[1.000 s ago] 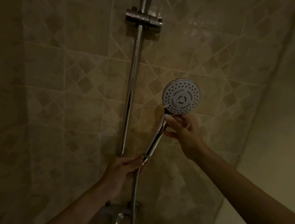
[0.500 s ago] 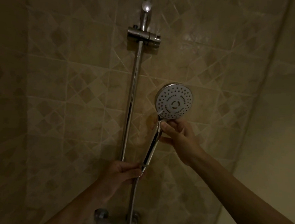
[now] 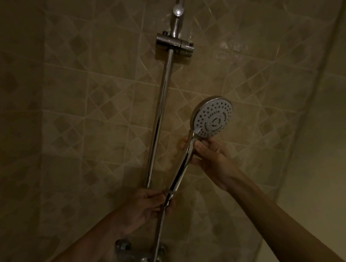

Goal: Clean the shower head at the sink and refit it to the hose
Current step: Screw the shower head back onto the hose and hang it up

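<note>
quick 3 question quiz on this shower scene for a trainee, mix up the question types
1. True or false: the shower head sits clipped in the bracket on the rail.
2. Which hand grips the handle just under the spray face? A. left hand B. right hand
3. Fill in: the left hand's fingers pinch the joint where the handle meets the ____.

Key
1. False; it is held below and to the right of the bracket.
2. B
3. hose
</note>
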`<state>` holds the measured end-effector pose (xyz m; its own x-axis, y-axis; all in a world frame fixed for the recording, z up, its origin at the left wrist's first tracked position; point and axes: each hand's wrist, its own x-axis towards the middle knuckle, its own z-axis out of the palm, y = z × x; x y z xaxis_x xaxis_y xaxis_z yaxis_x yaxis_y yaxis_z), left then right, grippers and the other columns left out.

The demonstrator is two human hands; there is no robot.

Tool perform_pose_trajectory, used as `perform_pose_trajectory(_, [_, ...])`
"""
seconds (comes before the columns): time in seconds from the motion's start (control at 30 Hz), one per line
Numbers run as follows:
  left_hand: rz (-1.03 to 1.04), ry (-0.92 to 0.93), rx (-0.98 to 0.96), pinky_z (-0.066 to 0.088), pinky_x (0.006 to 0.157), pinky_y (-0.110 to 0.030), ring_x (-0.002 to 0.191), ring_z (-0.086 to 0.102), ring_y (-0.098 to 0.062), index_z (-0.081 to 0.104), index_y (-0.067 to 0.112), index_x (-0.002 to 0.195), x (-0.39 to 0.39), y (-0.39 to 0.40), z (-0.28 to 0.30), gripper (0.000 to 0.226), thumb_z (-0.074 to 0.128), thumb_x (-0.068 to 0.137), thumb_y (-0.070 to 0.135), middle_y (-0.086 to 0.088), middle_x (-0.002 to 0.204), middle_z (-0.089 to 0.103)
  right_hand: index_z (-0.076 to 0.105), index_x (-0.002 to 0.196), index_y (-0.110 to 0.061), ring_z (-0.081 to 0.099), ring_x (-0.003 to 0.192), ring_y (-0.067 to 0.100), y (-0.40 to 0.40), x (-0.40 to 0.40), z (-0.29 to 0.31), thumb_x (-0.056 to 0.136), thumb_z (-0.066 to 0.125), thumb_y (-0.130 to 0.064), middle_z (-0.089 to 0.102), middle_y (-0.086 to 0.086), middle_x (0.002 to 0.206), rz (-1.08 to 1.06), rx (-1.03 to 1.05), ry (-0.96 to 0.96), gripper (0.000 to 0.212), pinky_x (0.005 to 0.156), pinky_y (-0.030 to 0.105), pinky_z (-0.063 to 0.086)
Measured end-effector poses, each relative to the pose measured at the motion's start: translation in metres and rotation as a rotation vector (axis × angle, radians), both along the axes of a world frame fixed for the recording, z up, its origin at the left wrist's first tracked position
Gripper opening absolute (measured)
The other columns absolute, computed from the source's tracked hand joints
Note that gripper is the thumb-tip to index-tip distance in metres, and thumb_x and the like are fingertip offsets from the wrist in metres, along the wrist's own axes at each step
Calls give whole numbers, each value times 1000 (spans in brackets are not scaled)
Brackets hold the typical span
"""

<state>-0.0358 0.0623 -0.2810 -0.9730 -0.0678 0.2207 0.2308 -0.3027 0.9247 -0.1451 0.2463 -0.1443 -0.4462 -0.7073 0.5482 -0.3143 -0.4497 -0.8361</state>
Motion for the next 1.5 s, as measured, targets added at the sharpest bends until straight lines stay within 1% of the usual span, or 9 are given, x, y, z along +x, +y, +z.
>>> perform_pose_trajectory(0.2, [253,27,-109,59,73,-21,94,77,-25,82,16,98,-10,11,2,38,86,62,30,-14,98,80,60,133,-15,72,114,22,-3,-2,-6,100,66,-15,74,4,123,-254,3,-11,33,81,34,62])
perform_pose_trajectory(0.4, [475,58,-181,57,70,-14,87,77,-8,82,39,83,-22,38,-2,36,86,47,43,4,91,81,64,120,-18,69,92,20,-12,4,-15,94,75,-22,63,-1,91,-575,-4,85,29,78,38,66])
perform_pose_trajectory(0.5, [477,66,-194,57,75,-15,91,75,-4,82,41,80,-24,43,-2,26,87,56,34,8,93,81,71,111,-20,72,84,20,-3,5,-7,91,79,-30,69,-6,81,-526,66,94,24,80,41,66])
perform_pose_trajectory(0.63, [439,54,-192,56,84,-21,96,75,-7,83,37,85,-24,39,0,26,85,60,32,4,97,81,74,119,-33,74,109,11,10,-3,4,92,74,-40,78,-4,114,-363,220,92,27,91,38,61])
perform_pose_trajectory(0.8, [375,76,-178,56,71,-13,93,76,-13,84,28,90,-21,37,7,31,85,60,32,-1,96,81,72,127,-18,69,122,17,21,-17,13,98,65,-30,73,2,129,-43,191,-66,32,95,32,58])
perform_pose_trajectory(1.03, [379,101,-212,57,76,-15,98,75,-12,83,25,96,-25,47,8,27,84,70,20,-1,102,80,65,114,0,77,87,19,3,-7,10,63,92,-49,77,16,96,-370,144,38,76,78,31,62])
perform_pose_trajectory(1.2, [348,111,-179,58,82,-21,102,75,-16,82,21,100,-24,41,11,39,84,64,35,-3,104,80,72,109,-20,72,115,22,13,-9,9,96,69,-40,77,0,115,-220,223,130,24,105,47,53])
perform_pose_trajectory(1.37, [310,131,-163,59,78,-22,101,75,-19,82,22,100,-26,43,14,40,84,63,36,-5,104,80,66,131,-11,70,122,28,20,-13,6,98,70,-20,74,11,127,-118,197,130,35,108,51,52])
perform_pose_trajectory(1.5, [297,129,-119,59,76,-21,99,76,-20,82,20,100,-29,45,16,39,85,64,35,-7,102,80,72,114,-15,77,104,24,10,-6,7,70,89,-41,80,7,109,-376,184,107,55,101,56,57])
